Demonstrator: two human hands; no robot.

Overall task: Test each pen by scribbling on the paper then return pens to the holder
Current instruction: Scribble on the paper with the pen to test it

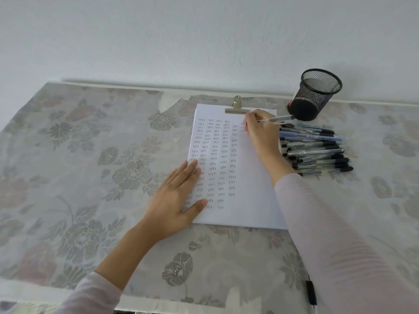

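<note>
A white sheet of paper [247,177] lies clipped under a metal clip [237,106], covered with columns of small written marks. My right hand [260,132] grips a clear pen [277,119] with its tip down on the paper's upper right. My left hand [179,196] rests flat on the paper's lower left edge, fingers straight. A pile of several pens [317,150] lies on the table just right of the paper. The black mesh holder [314,94] stands behind the pile, by the wall.
The table wears a grey floral cloth [90,155] and ends at a white wall [181,41] behind. One more black pen [311,291] lies near the front edge at lower right, beside my right sleeve.
</note>
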